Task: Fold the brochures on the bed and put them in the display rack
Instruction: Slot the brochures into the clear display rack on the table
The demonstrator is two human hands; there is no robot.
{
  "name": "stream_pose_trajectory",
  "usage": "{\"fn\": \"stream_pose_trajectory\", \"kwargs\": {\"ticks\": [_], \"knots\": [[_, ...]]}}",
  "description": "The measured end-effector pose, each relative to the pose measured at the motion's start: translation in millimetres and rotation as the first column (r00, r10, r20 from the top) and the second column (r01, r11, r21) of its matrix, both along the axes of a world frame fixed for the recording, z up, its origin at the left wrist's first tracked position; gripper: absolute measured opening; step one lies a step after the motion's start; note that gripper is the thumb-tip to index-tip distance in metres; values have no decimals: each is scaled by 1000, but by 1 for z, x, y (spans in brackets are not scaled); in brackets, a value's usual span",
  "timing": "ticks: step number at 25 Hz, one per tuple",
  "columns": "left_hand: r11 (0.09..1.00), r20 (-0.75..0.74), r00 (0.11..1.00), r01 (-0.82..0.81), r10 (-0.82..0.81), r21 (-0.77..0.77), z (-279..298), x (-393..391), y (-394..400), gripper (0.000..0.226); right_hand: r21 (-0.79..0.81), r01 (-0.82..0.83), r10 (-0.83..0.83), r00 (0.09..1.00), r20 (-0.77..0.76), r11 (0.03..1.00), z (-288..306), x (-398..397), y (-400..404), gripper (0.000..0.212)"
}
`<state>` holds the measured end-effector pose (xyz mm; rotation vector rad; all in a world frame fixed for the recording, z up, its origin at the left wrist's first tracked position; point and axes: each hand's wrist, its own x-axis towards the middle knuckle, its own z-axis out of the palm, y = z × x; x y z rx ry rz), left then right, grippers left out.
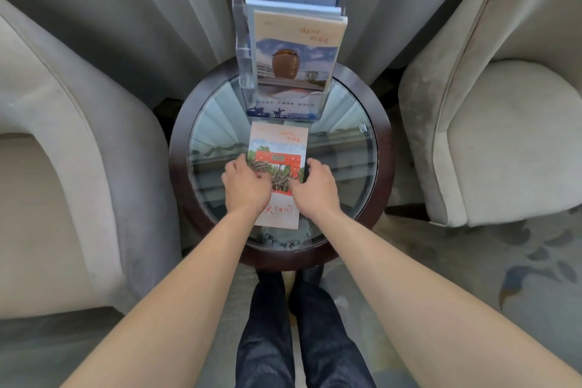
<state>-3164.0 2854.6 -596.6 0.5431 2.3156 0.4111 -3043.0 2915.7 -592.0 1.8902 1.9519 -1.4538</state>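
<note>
the folded brochure (pixel 277 148) lies flat near the middle of the round glass tabletop (pixel 346 148), just in front of the display rack (pixel 244 50) at the far edge, likely squared up there before being lifted into a pocket. both hands grasp it by its long sides: left hand (pixel 244 186) and right hand (pixel 315 186), forearms reaching forward and converging.
</note>
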Motion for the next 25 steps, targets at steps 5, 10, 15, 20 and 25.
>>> {"fn": "stream_pose_trajectory", "kwargs": {"ticks": [5,10,15,20,25], "knots": [[996,8,997,-76,76,44,-7,3,6,50,2,66,-66,997,-42,998,-2,-8,-6,50],[955,119,953,-288,279,69,-9,-14,5,24,-34,157,-159,984,-84,987,-4,-8,-6,37],[950,111,955,-288,275,122,0,-14,8,18,-45,226,-228,973,-44,973,1,-6,-2,47],[954,25,988,-154,152,259,25,-13,22,17,-20,236,-236,971,-24,972,16,-8,14,40],[919,38,987,-159,155,360,54,-22,34,16,23,320,-318,946,-68,947,44,-14,43,18]]}}
